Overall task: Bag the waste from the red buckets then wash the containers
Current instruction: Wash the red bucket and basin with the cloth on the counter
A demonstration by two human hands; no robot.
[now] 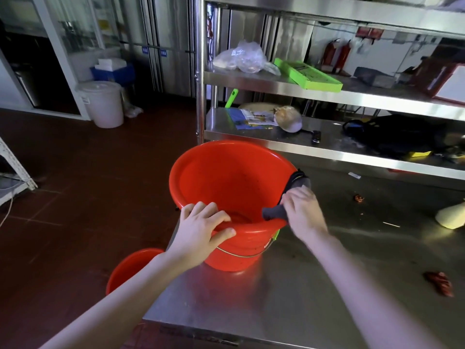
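**Red bucket steadied at the desk's left edge, cloth at its rim**

Far left on the floor stood a white lidded pail (102, 104). Nearer, just below the desk's left edge, a second red bucket (128, 268) showed only in part.

The left grip (198, 227) was clamped on the near rim of the red bucket (226, 177), fingers hooked inside and thumb pressed on the outer wall. The bucket stood on the steel desk (327, 285), right at its left edge and in front of the shelf rack (327, 147).

It was glossy orange-red plastic with a rolled lip and a thin wire bail hanging down its near side. The inside looked nearly empty, with specks on the wall and some reddish residue low down.

Emptied like that it would probably be light and a little flexible at the wall, and slippery if wet or greasy. The stiff rolled rim looked the surest place to hold it, as the thin bail would let it swing.

On the bucket's right rim lay a dark cloth (299, 181), draped over the lip. The right grip (302, 210) pinched it there, fingers bunched on the fabric, so wiping seemed to be in hand.

Further right, toward the desk's near right corner, lay red scraps (439, 283), waste still to be bagged.
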